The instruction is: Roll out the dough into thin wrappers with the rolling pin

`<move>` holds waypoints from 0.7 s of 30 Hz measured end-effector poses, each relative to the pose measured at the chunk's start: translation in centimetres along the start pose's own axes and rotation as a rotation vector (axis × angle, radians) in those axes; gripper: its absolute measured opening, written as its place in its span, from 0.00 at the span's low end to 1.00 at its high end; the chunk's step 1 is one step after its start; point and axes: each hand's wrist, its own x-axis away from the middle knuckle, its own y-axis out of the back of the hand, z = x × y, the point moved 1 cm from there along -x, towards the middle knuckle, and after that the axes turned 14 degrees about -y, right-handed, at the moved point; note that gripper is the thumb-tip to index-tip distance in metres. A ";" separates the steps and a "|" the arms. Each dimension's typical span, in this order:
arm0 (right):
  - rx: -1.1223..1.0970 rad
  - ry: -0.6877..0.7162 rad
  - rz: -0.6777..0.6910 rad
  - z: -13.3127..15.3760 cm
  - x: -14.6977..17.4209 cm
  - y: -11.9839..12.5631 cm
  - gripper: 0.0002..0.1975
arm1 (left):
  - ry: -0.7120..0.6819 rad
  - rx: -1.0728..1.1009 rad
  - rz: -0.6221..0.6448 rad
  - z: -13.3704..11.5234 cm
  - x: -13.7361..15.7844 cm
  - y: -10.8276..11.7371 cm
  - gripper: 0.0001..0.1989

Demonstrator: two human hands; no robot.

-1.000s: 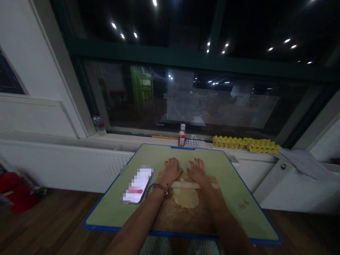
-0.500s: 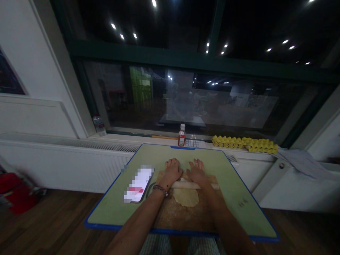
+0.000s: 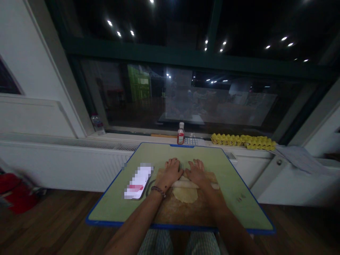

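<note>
Head view, single entry; places given relative to the brown wooden pastry board point(image 3: 183, 209).

- Brown wooden pastry board: flat on the green blue-edged desk point(image 3: 239, 212), at the centre of its near half.
- Pale round flattened dough sheet point(image 3: 185, 194): lying on the board, toward its far half.
- Pale wooden cylindrical rolling pin point(image 3: 186, 184): across the board at the dough's far edge, touching it.
- Left hand point(image 3: 172, 171): palm down on the pin's left part, fingers spread flat, no closed grip; beaded bracelet at the wrist.
- Right hand point(image 3: 196, 172): palm down on the pin's right part, likewise flat and open, pressing rather than clasping.
- Change over the last second: pin and both hands a shade farther up the board, more dough showing on the near side; reads as a forward rolling stroke near its far end.
- Phone with lit screen point(image 3: 138, 181): on the desk just left of the board.
- Small clear bottle with red label point(image 3: 181, 134): on the windowsill, well beyond the board.
- Yellow egg trays point(image 3: 243, 141): on the sill, beyond and to the right.
- Clear plastic bottle point(image 3: 97, 124): on the sill, far left.
</note>
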 end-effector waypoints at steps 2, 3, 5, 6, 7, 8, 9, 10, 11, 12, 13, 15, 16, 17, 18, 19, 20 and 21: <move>0.002 0.003 0.001 0.0 0.3 0.2 0.28 | -0.001 0.002 -0.005 0.0 0.2 -0.1 0.18; 0.003 0.006 0.000 0.1 0.5 0.3 0.29 | -0.002 0.001 -0.009 0.0 0.2 -0.1 0.18; 0.006 0.007 0.000 0.1 0.6 0.4 0.28 | -0.004 -0.003 -0.013 0.0 0.3 -0.2 0.19; 0.007 0.003 0.002 0.1 0.5 0.4 0.28 | -0.003 -0.003 -0.011 0.1 0.3 -0.2 0.19; 0.008 -0.002 0.005 0.1 0.4 0.3 0.28 | 0.001 -0.004 -0.007 0.2 0.2 -0.3 0.19; 0.008 -0.007 0.010 0.1 0.2 0.1 0.29 | 0.002 -0.003 -0.003 0.3 0.1 -0.3 0.19; 0.006 -0.012 0.015 0.1 0.0 -0.1 0.29 | 0.005 -0.002 0.001 0.4 -0.1 -0.3 0.18; 0.001 -0.018 0.019 0.1 -0.3 -0.2 0.29 | 0.012 -0.001 0.007 0.5 -0.4 -0.4 0.18; -0.006 -0.026 0.022 0.2 -0.6 -0.3 0.28 | 0.023 0.000 0.010 0.7 -0.7 -0.4 0.18; -0.014 -0.035 0.023 0.2 -1.0 -0.4 0.28 | 0.036 0.000 0.012 0.9 -1.0 -0.5 0.17; -0.021 -0.042 0.021 0.3 -1.3 -0.4 0.27 | 0.052 0.000 0.010 1.1 -1.3 -0.6 0.17; -0.030 -0.052 0.016 0.6 -1.9 -0.4 0.25 | 0.094 -0.001 0.007 1.5 -1.8 -0.7 0.17; -0.030 -0.052 0.014 0.7 -2.1 -0.3 0.24 | 0.108 -0.001 0.006 1.6 -2.0 -0.8 0.17; -0.030 -0.050 0.012 0.7 -2.2 -0.2 0.24 | 0.115 -0.002 0.007 1.6 -2.1 -0.8 0.17; -0.029 -0.048 0.009 0.8 -2.3 -0.2 0.24 | 0.119 -0.003 0.011 1.7 -2.1 -0.8 0.17; -0.027 -0.046 0.007 0.8 -2.4 -0.3 0.24 | 0.117 -0.008 0.013 1.7 -2.1 -0.8 0.17; -0.026 -0.044 0.006 0.7 -2.4 -0.4 0.24 | 0.108 -0.014 0.014 1.6 -2.0 -0.8 0.17; -0.025 -0.040 0.005 0.7 -2.4 -0.5 0.24 | 0.099 -0.023 0.009 1.5 -1.9 -0.8 0.17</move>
